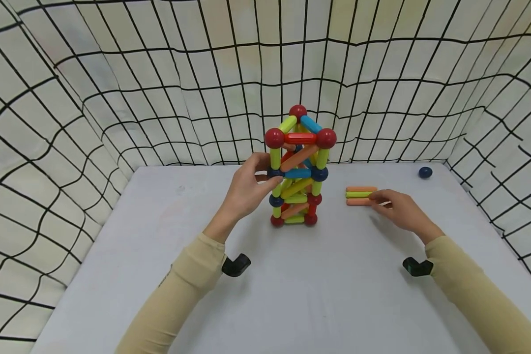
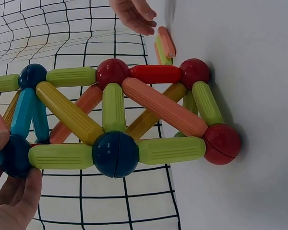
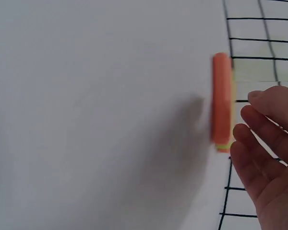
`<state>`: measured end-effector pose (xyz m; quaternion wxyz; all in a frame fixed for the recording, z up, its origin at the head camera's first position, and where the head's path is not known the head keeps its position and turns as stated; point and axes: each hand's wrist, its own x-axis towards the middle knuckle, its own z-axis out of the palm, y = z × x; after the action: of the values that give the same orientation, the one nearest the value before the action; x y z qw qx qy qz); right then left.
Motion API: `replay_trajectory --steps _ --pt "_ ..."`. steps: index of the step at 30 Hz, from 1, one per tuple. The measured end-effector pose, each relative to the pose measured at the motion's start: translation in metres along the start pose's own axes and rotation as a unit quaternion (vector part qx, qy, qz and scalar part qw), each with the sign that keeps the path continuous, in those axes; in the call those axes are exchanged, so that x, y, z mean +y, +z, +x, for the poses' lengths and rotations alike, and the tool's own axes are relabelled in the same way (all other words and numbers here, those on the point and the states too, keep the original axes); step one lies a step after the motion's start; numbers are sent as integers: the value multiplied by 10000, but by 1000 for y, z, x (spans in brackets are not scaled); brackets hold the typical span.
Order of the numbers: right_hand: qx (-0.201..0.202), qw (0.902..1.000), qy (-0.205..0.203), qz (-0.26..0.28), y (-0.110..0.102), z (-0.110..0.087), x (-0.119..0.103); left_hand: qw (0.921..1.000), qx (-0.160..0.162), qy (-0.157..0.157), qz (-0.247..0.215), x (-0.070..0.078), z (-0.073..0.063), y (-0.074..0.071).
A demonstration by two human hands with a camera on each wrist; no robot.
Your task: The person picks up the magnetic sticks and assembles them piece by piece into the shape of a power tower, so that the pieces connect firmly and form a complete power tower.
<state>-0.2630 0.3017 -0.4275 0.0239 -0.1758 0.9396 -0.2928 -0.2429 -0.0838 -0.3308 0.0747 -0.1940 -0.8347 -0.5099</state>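
Observation:
A tower (image 1: 297, 173) of coloured magnetic rods and balls stands upright on the white table. At its left side my left hand (image 1: 249, 189) pinches a dark blue ball (image 2: 14, 155) between thumb and fingers. Red balls top the tower, joined by red, blue and green rods. To the right lie three loose rods side by side, a green one (image 1: 355, 194) between two orange ones. Just at their right end is my right hand (image 1: 398, 210), fingers loosely bent, with nothing visible in its grasp. In the right wrist view an orange rod (image 3: 222, 98) lies beside the fingertips.
A loose dark blue ball (image 1: 425, 172) sits at the table's far right corner. White cloth walls with a black grid (image 1: 221, 83) close off the back and both sides. A dark wrist device (image 1: 236, 265) shows at each sleeve.

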Motion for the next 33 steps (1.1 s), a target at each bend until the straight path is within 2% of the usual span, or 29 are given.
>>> replay_trajectory --steps 6,11,16,19,22,26,30,33 --pt "-73 9973 -138 -717 9 5 12 9997 65 251 26 0 -1 2" --pt "-106 9884 -270 -1488 14 12 9 9995 107 279 84 1 -1 2" --pt "-412 9862 -181 -1592 13 17 3 9996 92 247 117 1 -1 2" --pt "-512 9843 -362 -1648 8 21 -3 9996 82 246 117 1 0 3" --pt "-170 9878 -712 -1374 -5 28 -16 9996 89 264 99 0 0 4" --pt "644 9907 -1093 -486 -30 43 -47 9995 112 270 120 1 -1 4" --pt "1334 9785 -1561 207 -55 61 -87 9994 116 307 144 2 -2 3" --pt "1541 9693 -1782 698 -70 72 -117 9994 97 299 140 3 -2 2"
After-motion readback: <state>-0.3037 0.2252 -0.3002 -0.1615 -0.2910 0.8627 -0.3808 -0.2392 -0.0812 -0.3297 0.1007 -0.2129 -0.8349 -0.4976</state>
